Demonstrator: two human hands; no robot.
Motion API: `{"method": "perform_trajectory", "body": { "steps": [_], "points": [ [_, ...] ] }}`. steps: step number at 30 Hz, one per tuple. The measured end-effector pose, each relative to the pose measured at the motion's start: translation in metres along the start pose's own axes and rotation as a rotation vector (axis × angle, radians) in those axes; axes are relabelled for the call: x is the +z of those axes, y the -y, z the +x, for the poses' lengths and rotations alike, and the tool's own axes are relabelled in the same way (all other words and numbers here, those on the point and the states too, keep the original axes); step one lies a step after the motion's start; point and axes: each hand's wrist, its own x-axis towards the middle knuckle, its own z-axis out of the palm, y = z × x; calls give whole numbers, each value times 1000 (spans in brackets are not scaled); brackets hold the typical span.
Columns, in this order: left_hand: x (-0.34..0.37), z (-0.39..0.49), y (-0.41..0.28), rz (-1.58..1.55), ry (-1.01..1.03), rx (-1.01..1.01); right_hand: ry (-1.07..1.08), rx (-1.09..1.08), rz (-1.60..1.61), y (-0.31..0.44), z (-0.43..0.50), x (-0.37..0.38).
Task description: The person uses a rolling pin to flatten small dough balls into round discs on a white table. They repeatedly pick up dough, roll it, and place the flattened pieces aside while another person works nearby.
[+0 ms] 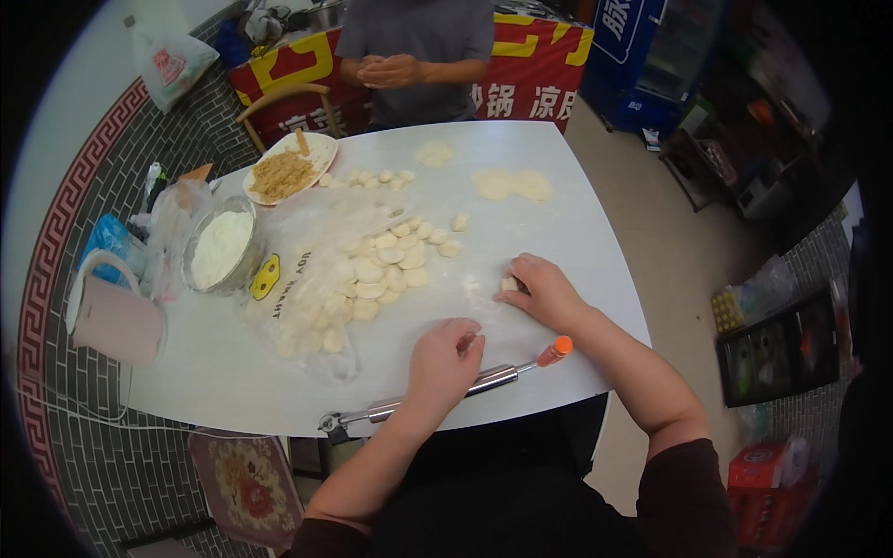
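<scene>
My right hand rests at the right part of the white table with a small piece of dough between thumb and fingers. Nearer the table's front edge, my left hand is half curled, and I cannot tell whether anything is in it. Beneath my left hand and wrist lies a metal rolling pin with an orange-tipped handle. Left of my hands, many flattened dough rounds are heaped, partly under a clear plastic bag. Thin rolled wrappers lie towards the far edge.
A glass bowl of flour, a pink kettle and a plate of filling stand at the left. Small dough balls lie near the plate. Across the table, another person's hands are held together.
</scene>
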Motion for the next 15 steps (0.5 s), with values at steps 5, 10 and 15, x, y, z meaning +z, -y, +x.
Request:
{"method": "perform_trajectory", "body": {
  "steps": [5, 10, 15],
  "points": [
    [0, -1, 0, 4, 18, -7, -78, 34, -162, 9, 9, -6],
    [0, -1, 0, 7, 23, 6, -322, -2, -478, 1, 43, 16],
    [-1, -2, 0, 5, 13, -29, -189, 186, -536, -11, 42, 44]
  ]
}}
